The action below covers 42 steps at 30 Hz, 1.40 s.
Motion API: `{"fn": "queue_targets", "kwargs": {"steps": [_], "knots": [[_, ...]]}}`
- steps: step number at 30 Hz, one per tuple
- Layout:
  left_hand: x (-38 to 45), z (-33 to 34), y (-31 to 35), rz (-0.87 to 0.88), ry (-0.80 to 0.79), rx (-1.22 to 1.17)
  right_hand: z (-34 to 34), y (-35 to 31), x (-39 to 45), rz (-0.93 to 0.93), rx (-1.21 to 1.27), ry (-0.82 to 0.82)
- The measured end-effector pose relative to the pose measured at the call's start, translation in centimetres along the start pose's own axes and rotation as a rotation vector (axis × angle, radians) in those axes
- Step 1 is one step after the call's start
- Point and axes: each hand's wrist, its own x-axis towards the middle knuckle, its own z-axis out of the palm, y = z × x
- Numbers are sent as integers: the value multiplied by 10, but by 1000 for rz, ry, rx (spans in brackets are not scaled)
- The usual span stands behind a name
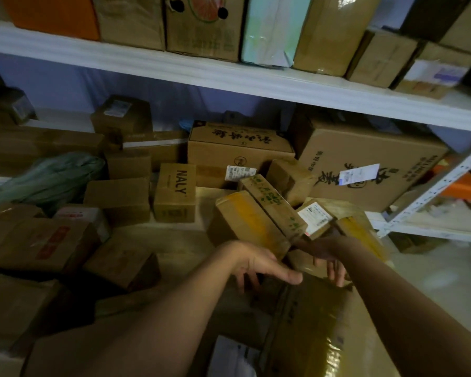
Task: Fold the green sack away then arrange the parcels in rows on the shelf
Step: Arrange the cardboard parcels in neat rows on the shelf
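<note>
meanwhile green sack (49, 180) lies well left of left hand (259, 265).

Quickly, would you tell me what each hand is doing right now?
Left hand: open, fingers spread, holding nothing.
Right hand: open, fingers pointing down, holding nothing visible.

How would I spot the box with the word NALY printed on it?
Start at the big carton with large black characters under the white shelf board. Go left past the jumbled parcels to the NALY box, which stands upright; it alone bears Latin capitals, running down its face.
</note>
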Motion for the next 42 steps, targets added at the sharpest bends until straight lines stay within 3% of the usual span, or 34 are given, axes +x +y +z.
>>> {"fn": "queue_targets", "kwargs": {"steps": [4, 7, 9, 12, 16, 22, 28, 34, 38, 42], "knots": [[14, 20, 2, -43, -22, -78, 3, 36, -16, 45, 139, -185], [17, 29, 4, -27, 32, -122, 7, 52, -21, -161, 250, -266], [19, 34, 4, -11, 97, -160, 9, 56, -19, -178, 317, -396], [16, 41, 4, 16, 143, -234, 7, 57, -14, -262, 295, -459], [7, 45, 11, 67, 296, -267, -3, 58, -26, -506, 290, -488], [-7, 40, 57, 169, 633, -124, -25, 66, -23, -688, 512, -468], [14, 70, 109, 227, 1009, 424, -32, 75, -18, -716, 625, -311], [33, 78, 126, 354, 933, 459, -41, 106, -5, -802, 798, -356], [42, 68, 141, 437, 882, 265, -53, 122, 20, -702, 1108, -135], [74, 50, 145, 360, 994, 195, -77, 144, 55, -655, 1272, 19]]}}
